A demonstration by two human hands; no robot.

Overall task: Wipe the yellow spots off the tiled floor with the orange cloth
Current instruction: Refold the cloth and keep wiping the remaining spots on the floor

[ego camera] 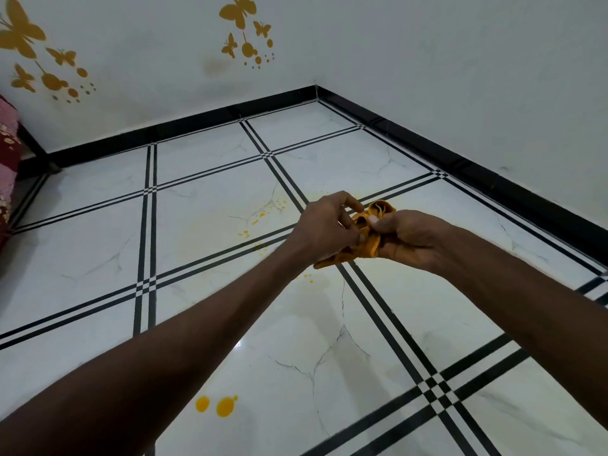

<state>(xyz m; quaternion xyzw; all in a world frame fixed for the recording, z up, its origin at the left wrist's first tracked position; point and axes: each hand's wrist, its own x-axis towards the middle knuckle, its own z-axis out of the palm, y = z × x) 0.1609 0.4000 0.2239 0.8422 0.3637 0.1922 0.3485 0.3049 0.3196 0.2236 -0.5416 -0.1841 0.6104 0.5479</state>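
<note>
Both arms reach out over the white tiled floor [210, 179]. A crumpled orange cloth [370, 235] is held up in the air between my left hand [324, 227] and my right hand [416, 238], with both hands gripping it. Two large yellow spots [217, 404] lie on the tile near me, under my left forearm. Small yellow specks [263, 215] are scattered on the tile beyond my left hand, and a few more specks [306, 277] show just below the cloth.
White walls with golden butterfly decals [238, 11] meet in a corner ahead, edged by a black skirting [427, 143]. A red and pink patterned fabric [6, 153] sits at the far left edge. Black double lines divide the tiles.
</note>
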